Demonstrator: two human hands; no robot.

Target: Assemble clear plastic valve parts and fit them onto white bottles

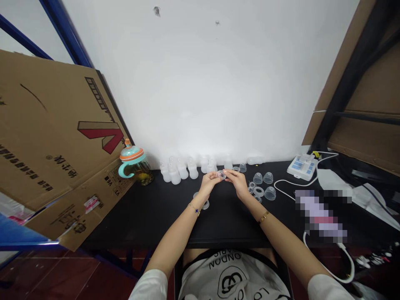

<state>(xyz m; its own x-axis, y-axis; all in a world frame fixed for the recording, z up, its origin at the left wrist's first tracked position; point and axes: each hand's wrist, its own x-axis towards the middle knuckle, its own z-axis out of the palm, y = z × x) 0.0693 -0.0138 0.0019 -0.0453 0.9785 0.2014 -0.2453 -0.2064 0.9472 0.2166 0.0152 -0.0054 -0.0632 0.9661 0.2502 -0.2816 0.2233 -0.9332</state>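
Between both sets of fingertips is a small translucent bottle ring [221, 175], held above the black table. My left hand [208, 182] pinches its left side, and my right hand [236, 181] grips it from the right. Whether a nipple sits inside the ring is too small to tell. Under my left wrist lies another clear ring [205, 204], partly covered by the arm. To the right of my right hand are loose rings [258, 191] and several clear dome caps [270, 193]. Frosted baby bottles [175, 176] stand upright in a group to the left, along the wall.
A turquoise-lidded jug [133, 156] stands at the table's left back, beside a large cardboard box [56, 137]. On the right are a white power strip [301, 166] with its cable, a blurred-out phone-like object [320, 214] and white paper-like sheets [334, 183]. A white wall [200, 83] closes the back.
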